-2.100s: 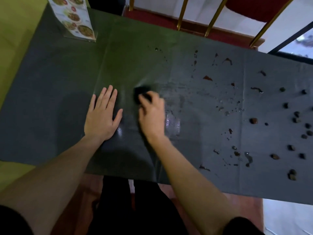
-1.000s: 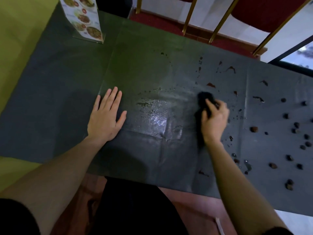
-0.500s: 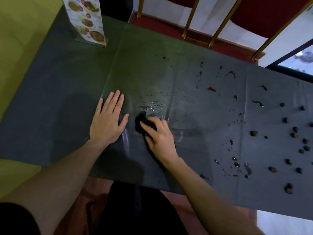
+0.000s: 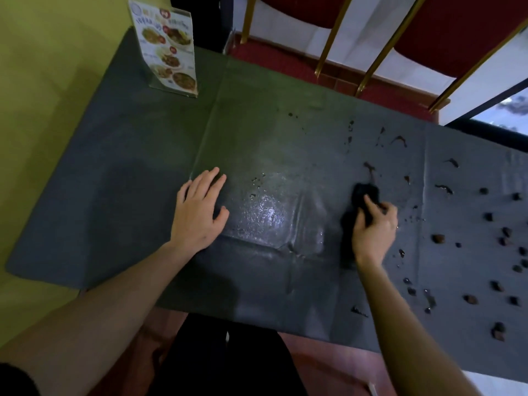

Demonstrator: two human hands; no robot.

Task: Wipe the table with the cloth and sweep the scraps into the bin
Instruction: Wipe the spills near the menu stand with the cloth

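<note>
dark crumpled cloth sits gripped under your right hand's curled fingers; your left hand lies flat, fingers straight, on the dark table.

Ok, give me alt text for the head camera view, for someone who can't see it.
A right hand presses a dark cloth on a wet, dark table, while the left hand lies flat. Scraps and smears dot the table's right side; a menu stand stands at the far left corner.

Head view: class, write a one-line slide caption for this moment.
Right hand wipes the wet table with a dark cloth; left hand lies flat, scraps wait.
</note>
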